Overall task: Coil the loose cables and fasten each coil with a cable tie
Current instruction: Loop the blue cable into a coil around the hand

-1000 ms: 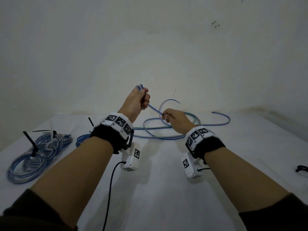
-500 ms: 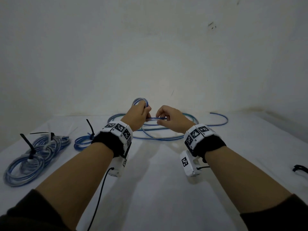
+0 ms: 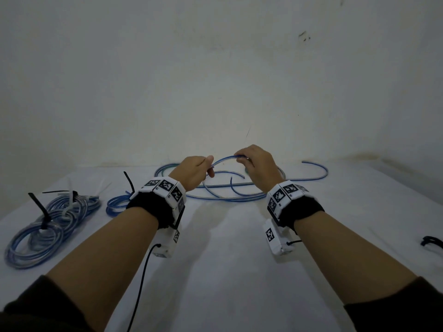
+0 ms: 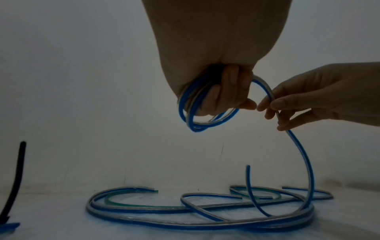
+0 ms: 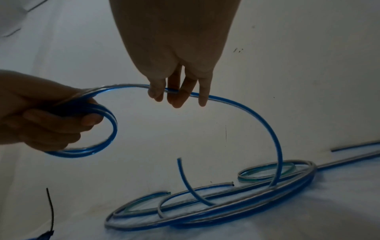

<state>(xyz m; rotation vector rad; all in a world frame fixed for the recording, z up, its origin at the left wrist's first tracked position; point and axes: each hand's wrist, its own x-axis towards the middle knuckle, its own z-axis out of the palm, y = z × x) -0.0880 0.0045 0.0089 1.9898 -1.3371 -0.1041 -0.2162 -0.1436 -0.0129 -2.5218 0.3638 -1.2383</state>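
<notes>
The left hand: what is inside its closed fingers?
The left hand grips a small coil of blue plastic cable; the fingers cover the coil's upper part.

sleeves (image 3: 36,305): dark | wrist straps (image 3: 153,209): black | marker blocks (image 3: 165,188): white, black squares | camera lead (image 3: 141,283): black

No words, brand names or numbers can be read anywhere here. The only printed signs are black-and-white square tracking patterns: a row of them on the white band on the left wrist (image 3: 165,188), a row on the white band on the right wrist (image 3: 285,191), and one on each white camera unit, left (image 3: 176,236) and right (image 3: 270,234), hanging under those bands. They are coded patterns, not letters. The blue cables, cable ties, bench and wall carry no legible marking.
</notes>
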